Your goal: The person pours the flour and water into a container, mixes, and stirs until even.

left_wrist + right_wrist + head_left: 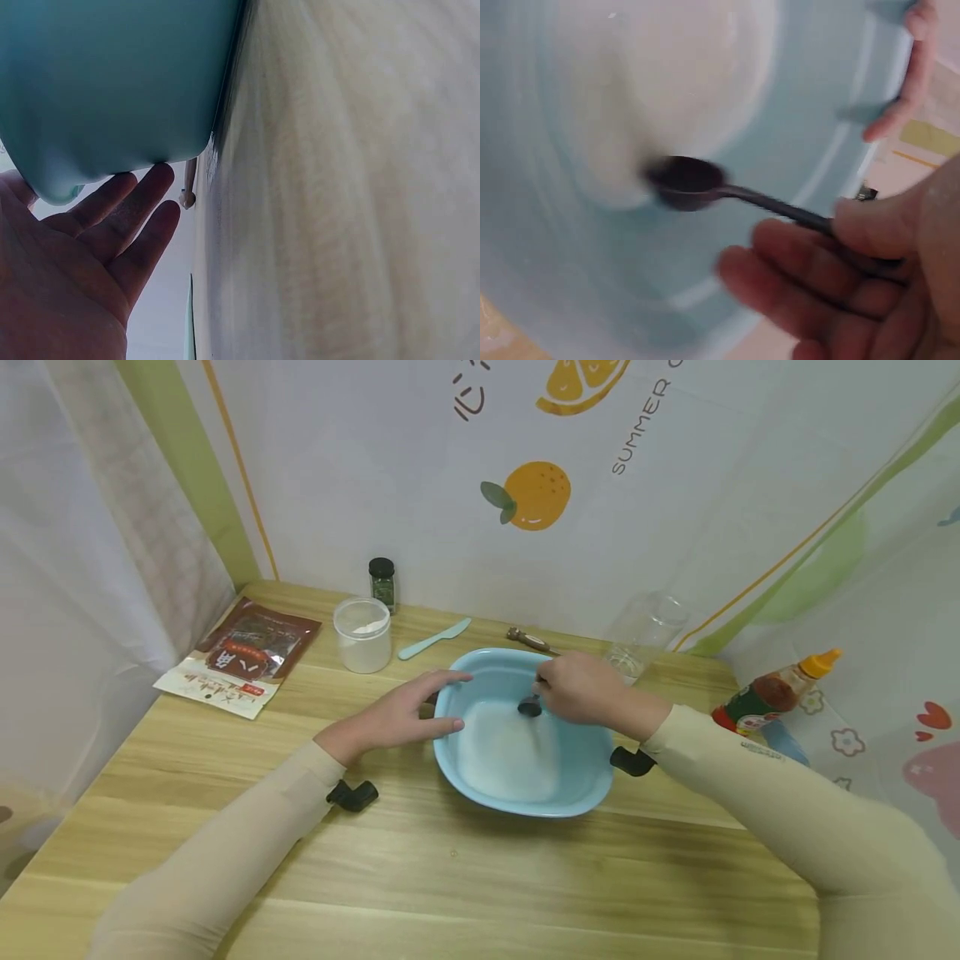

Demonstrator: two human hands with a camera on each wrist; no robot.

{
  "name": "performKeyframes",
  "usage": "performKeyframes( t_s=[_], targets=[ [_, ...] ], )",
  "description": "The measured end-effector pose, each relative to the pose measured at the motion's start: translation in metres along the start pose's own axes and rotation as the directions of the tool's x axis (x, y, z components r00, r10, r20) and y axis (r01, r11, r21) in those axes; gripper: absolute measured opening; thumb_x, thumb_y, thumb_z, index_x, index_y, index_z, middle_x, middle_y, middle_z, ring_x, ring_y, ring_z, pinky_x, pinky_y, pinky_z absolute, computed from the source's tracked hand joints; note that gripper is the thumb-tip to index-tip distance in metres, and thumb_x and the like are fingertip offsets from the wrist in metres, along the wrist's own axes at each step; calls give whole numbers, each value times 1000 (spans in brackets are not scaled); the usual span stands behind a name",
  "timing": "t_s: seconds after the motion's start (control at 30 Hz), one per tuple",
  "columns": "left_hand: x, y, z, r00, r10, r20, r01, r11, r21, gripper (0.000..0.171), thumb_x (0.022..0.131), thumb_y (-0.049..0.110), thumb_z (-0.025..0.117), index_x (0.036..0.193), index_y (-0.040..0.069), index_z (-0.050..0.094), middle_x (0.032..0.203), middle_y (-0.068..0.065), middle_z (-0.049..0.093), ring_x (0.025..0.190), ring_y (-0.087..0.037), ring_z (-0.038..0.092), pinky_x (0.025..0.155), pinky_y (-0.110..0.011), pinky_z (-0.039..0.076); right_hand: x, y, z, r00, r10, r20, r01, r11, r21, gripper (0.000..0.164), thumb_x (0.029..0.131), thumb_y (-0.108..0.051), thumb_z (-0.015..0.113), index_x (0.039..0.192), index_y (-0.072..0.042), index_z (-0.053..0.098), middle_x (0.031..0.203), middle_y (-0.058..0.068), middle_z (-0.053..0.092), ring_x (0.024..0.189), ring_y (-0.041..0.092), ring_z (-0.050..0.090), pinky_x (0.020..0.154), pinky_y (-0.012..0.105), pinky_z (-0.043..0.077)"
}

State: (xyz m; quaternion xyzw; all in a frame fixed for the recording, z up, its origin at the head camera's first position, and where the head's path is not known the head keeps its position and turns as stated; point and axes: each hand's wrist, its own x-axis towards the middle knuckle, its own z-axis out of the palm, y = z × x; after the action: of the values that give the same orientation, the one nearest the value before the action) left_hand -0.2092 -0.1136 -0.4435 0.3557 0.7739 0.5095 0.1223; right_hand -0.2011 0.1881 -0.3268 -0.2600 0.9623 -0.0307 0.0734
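Observation:
A light blue plastic basin [491, 806] on the wooden table holds a whitish, cloudy liquid [510, 760]. My right hand [577, 687] pinches the thin handle of a small dark measuring spoon [694, 184] between thumb and fingers. The spoon's round bowl is inside the basin, by the liquid's edge, and blurred. At the basin's left side, my left hand [397, 714] holds the rim. Its thumb and one finger reach over the rim, while other fingers [127, 214] rest against the outer wall, seen in the left wrist view.
Behind the basin lie a green spreader [435, 639] and a brown-handled utensil [528, 639]. Left of them stand a clear jar with white powder [363, 639], a black-capped spice bottle [382, 585] and a spice bag [243, 656]. A clear glass [645, 635] and a sauce bottle [772, 693] are rightward.

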Motion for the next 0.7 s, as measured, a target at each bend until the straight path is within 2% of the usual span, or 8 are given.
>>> performKeyframes(
  t_s=[0.07,0.13,0.27,0.33,0.4,0.5,0.6,0.7],
  targets=[
    [0,0,0,1000,-3,-1,3,1000,4,74,105,31,78,169,13,45,160,-15,52,140,-32,62,108,-44,60,-3,1,-4,998,7,64,-4,999,-48,30,110,-17,64,81,-11,64,68,4,55,59,18,54,53,33,45],
    [0,1,0,1000,-5,-3,5,1000,10,74,105,31,78,169,13,45,160,-14,52,139,-31,63,108,-44,60,-6,1,-7,989,-16,147,23,999,-46,28,111,-17,63,83,-12,67,70,1,58,61,17,56,56,32,47],
    [0,1,0,1000,-5,-2,6,1000,11,73,105,31,77,169,13,45,160,-13,52,138,-31,63,108,-43,60,-7,-3,-8,937,-111,332,63,986,152,27,113,-20,62,91,-10,74,71,-2,67,66,15,62,66,34,50],
    [-1,0,0,1000,-4,1,4,1000,5,73,106,30,77,169,13,44,160,-14,52,138,-31,63,108,-43,60,-6,-5,-5,916,-168,363,67,959,276,28,114,-21,62,94,-8,76,71,-3,69,68,18,67,69,34,51],
    [-1,0,0,1000,-4,4,4,1000,0,73,106,30,77,169,13,44,160,-14,52,138,-31,62,108,-43,60,-4,-5,-2,922,-195,335,66,931,359,28,115,-22,62,99,-7,79,73,-3,72,72,23,72,71,34,52],
    [-2,-1,1,1000,-5,2,5,1000,4,74,106,31,77,169,13,44,160,-14,52,138,-31,62,108,-43,60,-1,-3,4,961,-140,239,35,917,396,28,115,-23,63,105,-3,80,78,-1,75,77,28,76,70,34,53],
    [-1,-1,1,1000,-3,1,3,1000,9,74,105,32,77,169,14,45,160,-14,52,139,-31,62,108,-44,60,1,3,5,989,-21,148,-34,932,362,28,115,-23,64,108,-1,79,81,2,75,75,26,74,68,33,53],
    [0,-1,1,1000,2,-2,-2,1000,15,74,105,32,78,169,14,45,159,-14,53,138,-31,63,107,-44,61,0,9,4,993,74,96,-98,955,279,28,115,-24,64,104,-2,77,74,2,70,67,21,66,64,33,49]
  ],
)
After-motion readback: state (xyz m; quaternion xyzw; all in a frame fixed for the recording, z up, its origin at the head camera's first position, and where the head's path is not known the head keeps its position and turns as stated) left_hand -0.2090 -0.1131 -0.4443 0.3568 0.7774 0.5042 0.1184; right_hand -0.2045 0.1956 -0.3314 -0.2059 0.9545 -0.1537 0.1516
